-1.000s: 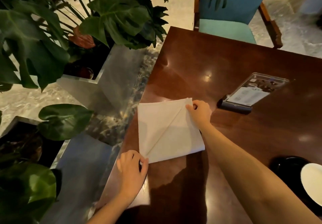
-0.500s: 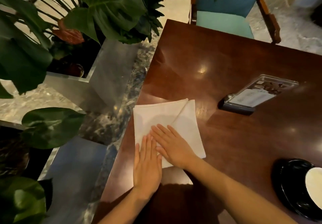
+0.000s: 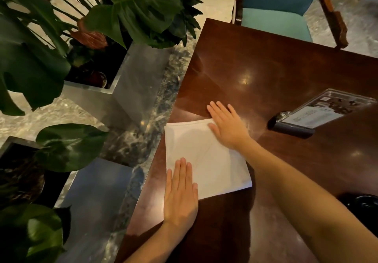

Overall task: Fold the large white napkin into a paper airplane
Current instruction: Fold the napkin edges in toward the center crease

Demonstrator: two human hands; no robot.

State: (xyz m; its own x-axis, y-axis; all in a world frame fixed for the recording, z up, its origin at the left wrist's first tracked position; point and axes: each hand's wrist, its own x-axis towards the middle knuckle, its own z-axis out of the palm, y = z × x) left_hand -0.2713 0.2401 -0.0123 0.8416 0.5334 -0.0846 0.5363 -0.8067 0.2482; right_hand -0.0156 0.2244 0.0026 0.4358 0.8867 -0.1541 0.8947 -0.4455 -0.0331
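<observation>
The large white napkin (image 3: 206, 158) lies flat near the left edge of the dark wooden table (image 3: 266, 74), with a diagonal crease running from its far right corner toward the near left. My left hand (image 3: 181, 195) rests palm down on the napkin's near left corner, fingers together and straight. My right hand (image 3: 227, 125) presses flat on the far right corner, its fingertips reaching past the napkin onto the wood. Neither hand grips anything.
A clear menu stand on a black clip base (image 3: 319, 117) lies to the right. A black saucer (image 3: 364, 203) sits at the right edge. A teal chair (image 3: 276, 19) stands at the table's far side. Planters with large green leaves (image 3: 131, 11) stand beside the table's left edge.
Both hands were pinching opposite corners, then pressed side by side on the middle. Now they have slid apart along the crease, the right to the far corner, the left to the near corner.
</observation>
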